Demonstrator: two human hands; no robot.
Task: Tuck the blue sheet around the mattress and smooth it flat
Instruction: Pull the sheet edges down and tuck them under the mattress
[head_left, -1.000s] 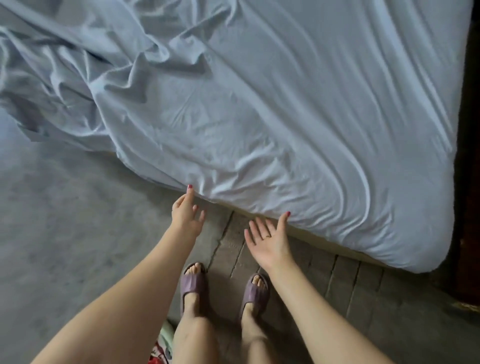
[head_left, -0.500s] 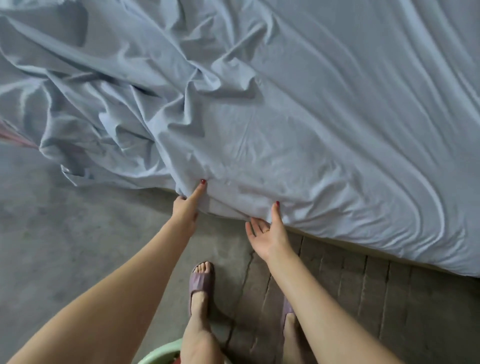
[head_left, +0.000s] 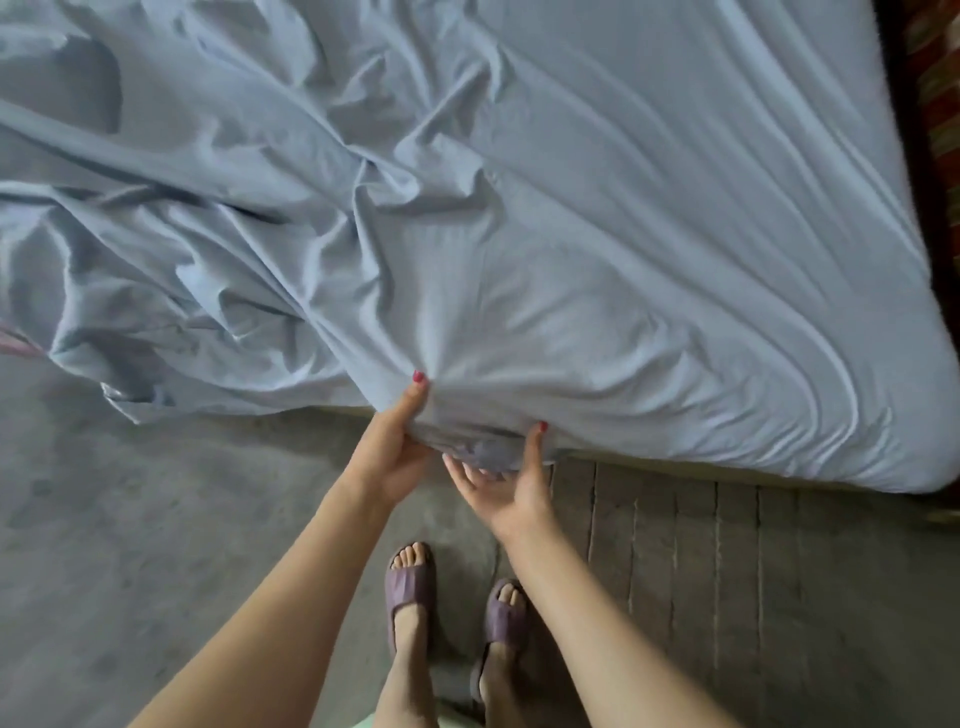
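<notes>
No brand, label or legible writing was visible on any item. The floor was bare grey concrete (head_left: 130, 519) on the person's left, with a strip of grey brick-like paving (head_left: 727, 561) running beside the bed on the right. At the far right edge a dark border and a patch of red patterned material (head_left: 935, 78) were seen; their nature could not be determined. A small pink item (head_left: 13, 343) showed at the left edge, partly under the cloth.

The pale blue cotton sheet (head_left: 571, 234) covered the mattress, whose pale cream side (head_left: 727, 470) showed as a thin band under the hem along the near edge. On the right the sheet lay fairly flat, with long shallow ripples, and wrapped round the near right corner. On the left it was heavily crumpled and bunched, and a loose portion hung off the bed onto the concrete floor.

The left hand (head_left: 395, 447) gripped the sheet's near edge, thumb with red nail polish on top of the cloth and fingers hidden under it; creases radiated from that point. The right hand (head_left: 506, 480) was just beside it, palm up, thumb pressed against the hem and fingers spread beneath a gathered fold, holding it. Two feet in purple slide sandals (head_left: 408, 590) stood on the floor below the hands
</notes>
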